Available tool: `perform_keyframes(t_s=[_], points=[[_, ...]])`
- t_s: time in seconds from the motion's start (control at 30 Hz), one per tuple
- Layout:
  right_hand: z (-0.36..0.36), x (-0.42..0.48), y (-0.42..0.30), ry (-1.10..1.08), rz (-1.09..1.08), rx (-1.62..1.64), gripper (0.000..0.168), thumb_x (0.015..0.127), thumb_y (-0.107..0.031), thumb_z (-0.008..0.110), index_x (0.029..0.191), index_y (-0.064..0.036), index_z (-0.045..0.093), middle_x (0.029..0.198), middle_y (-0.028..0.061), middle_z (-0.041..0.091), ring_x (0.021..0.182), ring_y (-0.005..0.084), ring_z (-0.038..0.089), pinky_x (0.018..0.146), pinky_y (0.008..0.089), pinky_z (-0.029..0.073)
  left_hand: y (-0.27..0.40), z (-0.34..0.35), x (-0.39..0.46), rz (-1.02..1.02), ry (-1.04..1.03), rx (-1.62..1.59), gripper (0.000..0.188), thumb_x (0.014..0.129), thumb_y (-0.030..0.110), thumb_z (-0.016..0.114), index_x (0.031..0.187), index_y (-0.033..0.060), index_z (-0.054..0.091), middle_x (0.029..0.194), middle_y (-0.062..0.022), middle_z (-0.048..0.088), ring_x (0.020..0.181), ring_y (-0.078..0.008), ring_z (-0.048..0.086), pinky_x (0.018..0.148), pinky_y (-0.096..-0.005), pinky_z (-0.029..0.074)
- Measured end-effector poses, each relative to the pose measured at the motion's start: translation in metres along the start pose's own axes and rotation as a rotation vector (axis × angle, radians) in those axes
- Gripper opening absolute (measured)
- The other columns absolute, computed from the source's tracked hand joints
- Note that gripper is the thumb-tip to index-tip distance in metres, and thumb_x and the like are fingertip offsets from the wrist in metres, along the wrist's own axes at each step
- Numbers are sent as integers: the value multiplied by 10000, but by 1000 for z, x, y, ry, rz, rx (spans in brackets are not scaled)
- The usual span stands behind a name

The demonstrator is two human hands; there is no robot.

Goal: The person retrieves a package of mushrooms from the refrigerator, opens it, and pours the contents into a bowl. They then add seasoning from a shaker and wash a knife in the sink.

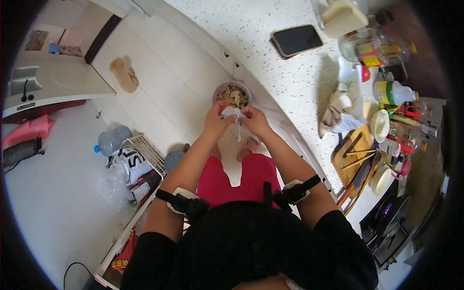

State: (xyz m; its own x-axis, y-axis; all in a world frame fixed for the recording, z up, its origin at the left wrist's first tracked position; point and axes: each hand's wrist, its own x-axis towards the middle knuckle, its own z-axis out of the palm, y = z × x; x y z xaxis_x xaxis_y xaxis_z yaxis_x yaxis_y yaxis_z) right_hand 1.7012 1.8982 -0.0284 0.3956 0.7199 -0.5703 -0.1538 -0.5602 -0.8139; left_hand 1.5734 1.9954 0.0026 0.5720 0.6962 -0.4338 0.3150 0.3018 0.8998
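Note:
Between my hands is a thin, crumpled white sheet, perhaps a tissue or a piece of film; one strip of it hangs down. My left hand pinches its left side, and my right hand grips the right side. Just beyond my fingertips, lower down, a round bin holds a heap of food scraps. The near part of the bin is hidden behind my hands.
On my right runs a speckled white countertop with a smartphone, a wooden cutting board, knives, bottles and bowls. A gas stove lies farther along. To the left stand a plastic water jug and a basket. One slipper lies on the floor tiles.

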Motion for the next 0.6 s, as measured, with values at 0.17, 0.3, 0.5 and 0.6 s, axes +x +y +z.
perform_keyframes(t_s=[0.17, 0.3, 0.5, 0.6], points=[[11, 76, 85, 211, 174, -180, 364, 707, -173, 662, 1022, -4, 593, 965, 127, 631, 892, 225, 603, 782, 318, 462, -64, -36, 22, -224, 104, -113, 412, 750, 63, 663, 1126, -1, 508, 1074, -82, 559, 933, -152, 540, 770, -268, 467], [26, 133, 149, 357, 271, -217, 308, 716, -117, 620, 1003, -11, 591, 843, 62, 616, 740, 149, 578, 658, 284, 468, -123, -64, 16, -384, 107, -157, 360, 795, 100, 627, 1126, 9, 517, 1059, -65, 563, 964, -151, 534, 824, -271, 442], [24, 187, 194, 388, 320, -74, 221, 768, -143, 576, 942, -6, 580, 796, 49, 592, 695, 146, 547, 619, 281, 439, -187, -77, 0, -483, 115, -167, 341, 834, 153, 596, 1133, 10, 514, 1073, -62, 558, 897, -122, 538, 752, -254, 448], [15, 200, 210, 333, 345, 48, 229, 833, -187, 544, 1021, -58, 534, 800, 21, 560, 689, 113, 514, 602, 263, 421, -191, -75, -1, -494, 113, -212, 321, 833, 152, 592, 1115, 13, 526, 1049, -55, 565, 911, -123, 533, 776, -254, 434]])
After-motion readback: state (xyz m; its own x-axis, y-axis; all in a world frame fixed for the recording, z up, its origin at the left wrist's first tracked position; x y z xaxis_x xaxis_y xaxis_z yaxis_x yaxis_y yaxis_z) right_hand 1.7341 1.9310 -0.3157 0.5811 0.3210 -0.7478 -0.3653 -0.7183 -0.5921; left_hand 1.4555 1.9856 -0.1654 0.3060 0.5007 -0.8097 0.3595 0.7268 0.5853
